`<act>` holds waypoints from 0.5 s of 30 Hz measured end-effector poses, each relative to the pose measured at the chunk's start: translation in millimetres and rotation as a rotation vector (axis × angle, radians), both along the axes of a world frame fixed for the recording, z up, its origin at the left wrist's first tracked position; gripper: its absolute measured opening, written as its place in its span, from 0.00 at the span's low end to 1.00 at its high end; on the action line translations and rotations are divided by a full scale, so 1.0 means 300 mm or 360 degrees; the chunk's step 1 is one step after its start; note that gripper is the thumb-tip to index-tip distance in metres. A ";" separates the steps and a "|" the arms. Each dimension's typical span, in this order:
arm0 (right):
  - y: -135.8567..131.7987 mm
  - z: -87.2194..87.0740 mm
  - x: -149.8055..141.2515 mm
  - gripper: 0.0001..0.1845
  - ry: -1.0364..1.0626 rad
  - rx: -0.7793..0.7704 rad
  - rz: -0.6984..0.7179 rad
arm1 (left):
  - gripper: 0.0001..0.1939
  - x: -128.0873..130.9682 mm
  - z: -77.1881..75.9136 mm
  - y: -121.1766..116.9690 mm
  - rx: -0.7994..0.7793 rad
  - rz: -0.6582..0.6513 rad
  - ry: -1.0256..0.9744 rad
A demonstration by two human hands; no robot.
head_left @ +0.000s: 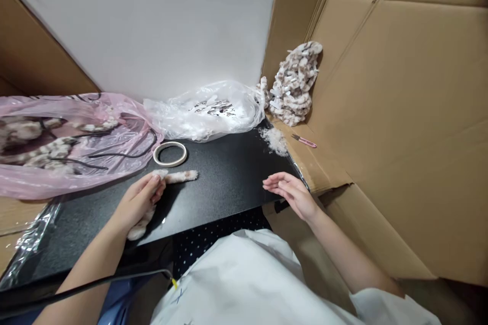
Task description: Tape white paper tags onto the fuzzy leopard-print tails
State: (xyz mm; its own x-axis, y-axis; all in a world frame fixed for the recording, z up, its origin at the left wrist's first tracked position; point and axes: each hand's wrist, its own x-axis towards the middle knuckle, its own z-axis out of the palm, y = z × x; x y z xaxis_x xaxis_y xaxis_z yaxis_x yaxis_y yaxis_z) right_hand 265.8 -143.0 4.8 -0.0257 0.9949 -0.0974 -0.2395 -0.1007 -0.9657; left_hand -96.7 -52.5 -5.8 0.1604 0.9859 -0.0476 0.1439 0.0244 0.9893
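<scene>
My left hand (144, 197) is closed around a fuzzy white-and-brown plush piece (182, 176) at the left part of the black tabletop. One narrow end of it sticks out to the right; another part hangs below my palm, and the middle is hidden by my fingers. My right hand (292, 193) is held over the table's right front edge, its fingers stretched out and nothing in it. Just beyond my left hand lies a roll of cream tape (170, 154).
A pink plastic bag (114, 183) with spotted plush and black cords lies left. Behind is a clear bag (202, 129) of pieces. Plush pieces (295, 84) are heaped at the right, near loose fluff (274, 140) and pink thread snips (304, 140). Cardboard (412, 101) walls the right.
</scene>
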 end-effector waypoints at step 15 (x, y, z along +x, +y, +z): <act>-0.381 -0.289 0.170 0.21 -0.0423 -0.0426 -0.0344 | 0.20 -0.009 -0.009 0.009 0.0148 0.0088 0.0168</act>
